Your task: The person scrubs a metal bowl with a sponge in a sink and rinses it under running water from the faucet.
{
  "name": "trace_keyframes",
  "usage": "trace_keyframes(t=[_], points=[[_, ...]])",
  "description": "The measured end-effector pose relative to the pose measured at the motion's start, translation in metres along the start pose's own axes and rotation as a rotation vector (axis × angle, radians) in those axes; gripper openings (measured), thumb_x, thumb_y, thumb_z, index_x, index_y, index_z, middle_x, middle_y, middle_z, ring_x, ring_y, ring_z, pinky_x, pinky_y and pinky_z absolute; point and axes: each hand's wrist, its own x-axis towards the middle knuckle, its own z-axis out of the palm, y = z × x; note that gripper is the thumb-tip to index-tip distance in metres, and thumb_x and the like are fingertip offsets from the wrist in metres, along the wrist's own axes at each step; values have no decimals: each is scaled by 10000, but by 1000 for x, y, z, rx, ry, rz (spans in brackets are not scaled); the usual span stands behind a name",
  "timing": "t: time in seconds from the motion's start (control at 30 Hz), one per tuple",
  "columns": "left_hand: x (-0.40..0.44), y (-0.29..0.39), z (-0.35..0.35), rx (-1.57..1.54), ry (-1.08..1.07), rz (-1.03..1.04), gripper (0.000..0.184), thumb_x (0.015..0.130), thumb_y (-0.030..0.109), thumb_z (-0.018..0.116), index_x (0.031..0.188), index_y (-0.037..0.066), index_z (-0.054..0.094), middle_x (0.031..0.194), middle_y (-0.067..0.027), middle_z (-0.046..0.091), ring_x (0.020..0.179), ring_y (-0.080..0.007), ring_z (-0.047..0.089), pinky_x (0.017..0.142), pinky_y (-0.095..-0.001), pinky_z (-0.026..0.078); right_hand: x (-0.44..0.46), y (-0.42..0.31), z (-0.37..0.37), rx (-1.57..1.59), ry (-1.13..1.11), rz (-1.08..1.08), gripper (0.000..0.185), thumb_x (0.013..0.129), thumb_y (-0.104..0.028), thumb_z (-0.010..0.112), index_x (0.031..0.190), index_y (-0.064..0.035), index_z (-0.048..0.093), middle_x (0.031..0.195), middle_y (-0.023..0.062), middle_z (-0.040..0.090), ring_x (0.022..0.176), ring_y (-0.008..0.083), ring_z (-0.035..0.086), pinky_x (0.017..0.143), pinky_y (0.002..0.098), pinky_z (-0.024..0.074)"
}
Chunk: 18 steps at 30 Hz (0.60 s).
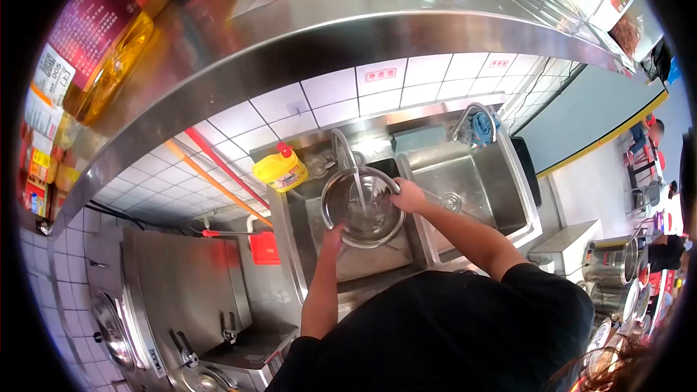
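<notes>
A round stainless steel bowl (379, 236) is held over the left basin (377, 265) of a double sink. Water runs into it from the curved faucet (340, 141). My left hand (333, 235) grips the bowl's near left rim. On the opposite side, my right hand (410, 197) is closed over the right rim, its fingertips partly hidden. Water and glare blur the inside of the bowl, so its contents cannot be made out.
A yellow bottle with a red cap (280, 168) stands at the sink's back left. The right basin (472, 181) has a second faucet (472, 112) with a blue cloth (482, 129) beside it. A steel shelf (305, 43) crosses above. Metal pots (608, 260) stand at right.
</notes>
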Motion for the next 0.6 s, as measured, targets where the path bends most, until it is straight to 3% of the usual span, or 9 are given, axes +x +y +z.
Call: trace_keyframes(t=[0.03, 0.13, 0.23, 0.33, 0.4, 0.43, 0.53, 0.6], points=[[8, -11, -12, 47, 22, 1, 261, 807, 189, 701, 958, -23, 688, 804, -107, 661, 663, -216, 645, 579, -347, 510, 5, 0, 2, -15, -43, -6, 434, 766, -233, 689, 1149, -51, 599, 1038, 215, 667, 996, 416, 628, 856, 478, 509], [11, -16, -26, 196, 121, 14, 242, 774, 194, 706, 888, -19, 698, 729, -92, 657, 622, -227, 643, 561, -356, 508, 14, -8, 21, -78, 206, -45, 443, 773, -246, 697, 1151, -42, 590, 1079, 189, 655, 984, 411, 625, 857, 480, 505], [11, -22, -32, 464, 233, 18, 270, 732, 209, 705, 818, -47, 697, 679, -139, 674, 620, -262, 670, 588, -393, 526, 4, -45, 23, -44, 511, -409, 437, 771, -242, 699, 1144, -44, 588, 1093, 174, 644, 962, 396, 630, 857, 477, 504], [23, -48, -52, 859, 228, 22, 316, 705, 231, 695, 777, -76, 688, 687, -210, 683, 658, -291, 699, 637, -423, 540, 5, -38, 61, -40, 144, -493, 380, 764, -198, 688, 1111, -65, 608, 1033, 174, 654, 949, 365, 639, 853, 455, 510], [21, -55, -55, 1077, 141, 111, 329, 701, 242, 677, 759, -81, 688, 710, -251, 683, 686, -306, 713, 670, -433, 545, 11, -19, 110, 155, -54, -117, 316, 795, -174, 658, 1085, -55, 614, 974, 174, 664, 905, 343, 652, 825, 436, 520], [8, -42, -43, 1013, 152, 62, 335, 710, 245, 673, 753, -87, 684, 697, -241, 680, 665, -302, 704, 659, -429, 543, 20, -6, 131, 250, -153, 71, 284, 811, -162, 643, 1071, -50, 618, 944, 174, 669, 882, 333, 658, 811, 426, 525], [-58, 5, 5, 780, 156, -53, 332, 739, 223, 658, 752, -108, 676, 692, -213, 678, 632, -291, 689, 611, -402, 548, 56, 52, 159, -506, -351, -376, 256, 887, -244, 582, 995, -20, 640, 884, 178, 680, 814, 312, 668, 791, 425, 529], [-73, 11, 19, 572, 110, -78, 296, 763, 170, 644, 772, -125, 678, 738, -200, 683, 652, -280, 696, 560, -360, 565, 81, 71, 197, 537, -115, 407, 348, 905, -339, 555, 945, -6, 649, 890, 183, 686, 795, 307, 673, 782, 439, 532]])
